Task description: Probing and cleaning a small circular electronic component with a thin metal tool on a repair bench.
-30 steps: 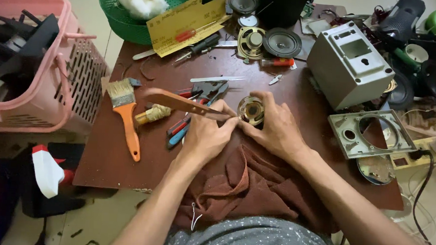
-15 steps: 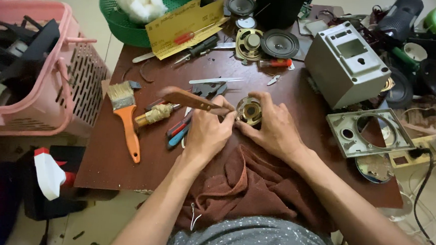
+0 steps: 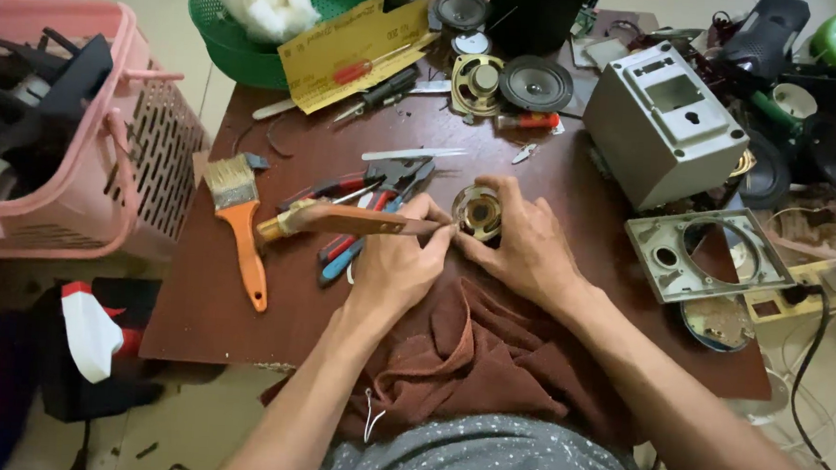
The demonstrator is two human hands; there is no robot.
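Hands [image 3: 465, 252] around left-pointing wooden-handled brush [image 3: 342, 221]

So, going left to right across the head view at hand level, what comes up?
Pink plastic basket → orange-handled paintbrush → left hand → small round speaker driver → right hand → grey speaker front panel.

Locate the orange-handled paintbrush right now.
Head view: the orange-handled paintbrush lies flat on the brown table, left of the left hand, bristles pointing away, between the pink basket and the pliers.
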